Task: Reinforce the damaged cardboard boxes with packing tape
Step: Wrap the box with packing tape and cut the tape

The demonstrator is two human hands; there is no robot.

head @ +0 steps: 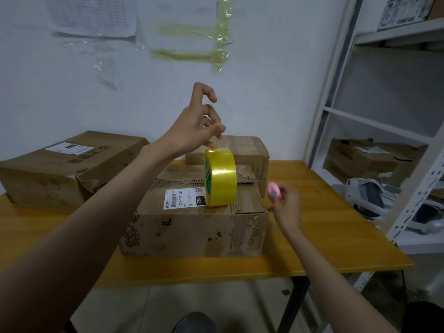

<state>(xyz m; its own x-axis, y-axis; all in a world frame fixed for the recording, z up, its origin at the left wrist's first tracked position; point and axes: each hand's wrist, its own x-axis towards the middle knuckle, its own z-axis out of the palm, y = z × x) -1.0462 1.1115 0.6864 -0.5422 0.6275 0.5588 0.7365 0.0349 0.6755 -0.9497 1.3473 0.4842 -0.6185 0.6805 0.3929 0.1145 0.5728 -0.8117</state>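
Head camera view, looking down over a person's two bare forearms at a yellow wooden table (324, 227). Nearest on the table sits a battered cardboard box (194, 227), its top layer torn to show the corrugation, with a white shipping label (185, 199) on top. A yellow roll of packing tape (219, 176) stands on edge on this box, just right of the label. The left hand (197, 123) is raised above the roll, its fingertips pinching a clear strip of tape (224, 116) pulled up from the roll. The right hand (287, 205) hovers right of the box, fingers curled round a small pink object (274, 191), too blurred to identify. A larger dented box (69, 169) lies to the left, and a third box (249, 150) behind. A white metal shelf unit (384, 116) stands at right.
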